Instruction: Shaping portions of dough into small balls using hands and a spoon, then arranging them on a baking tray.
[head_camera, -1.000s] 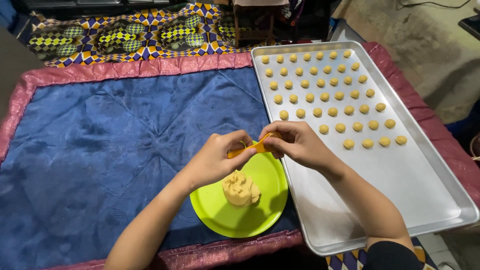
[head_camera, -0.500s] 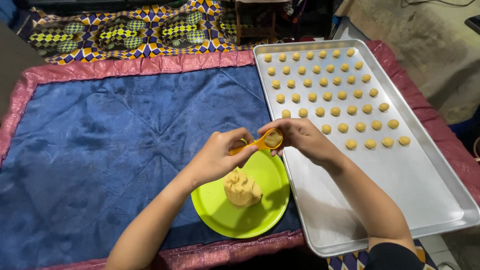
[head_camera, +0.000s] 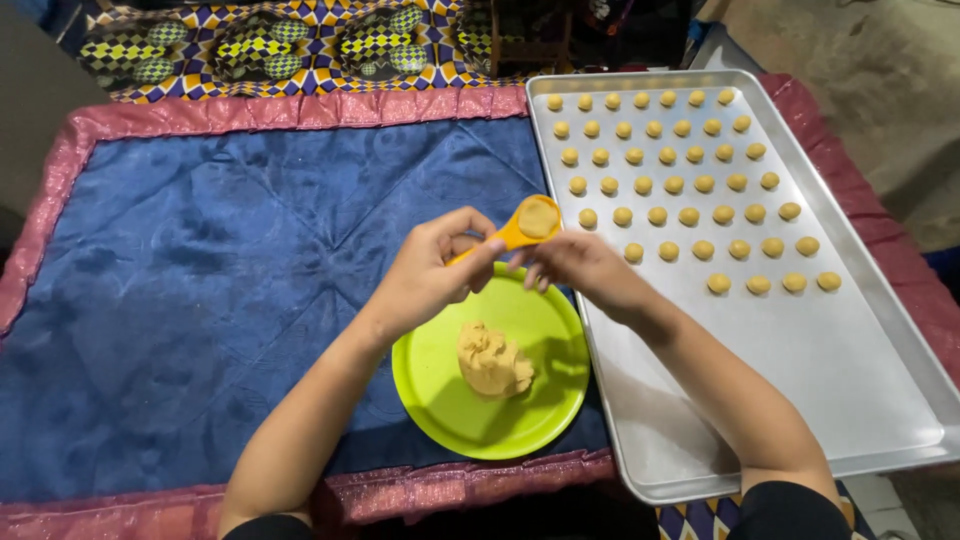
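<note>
Measuring spoon (head_camera: 528, 226): we see a small orange spoon, its round bowl packed level with tan dough, held above the far rim of the green plate, just beside the tray's left edge.
Left hand (head_camera: 432, 268): it is closed around the spoon's handle, thumb on top, fingers curled beneath.
Right hand (head_camera: 578, 270): its fingertips are bent in under the spoon's bowl; we cannot tell whether they grip it or only touch it.
Dough lump (head_camera: 493, 361): a rough tan mound sits in the middle of the plate, below both hands.
Green plate (head_camera: 440, 410): round, bright lime, it lies on the blue cloth at the near edge, touching the tray's left side.
Baking tray (head_camera: 800, 370): a large silver sheet lies to our right; its near half is bare metal.
Dough balls (head_camera: 672, 185): small tan rounds stand in neat rows across the tray's far half.
Surface (head_camera: 200, 250): it is covered by a blue quilted cloth with a pink border.
</note>
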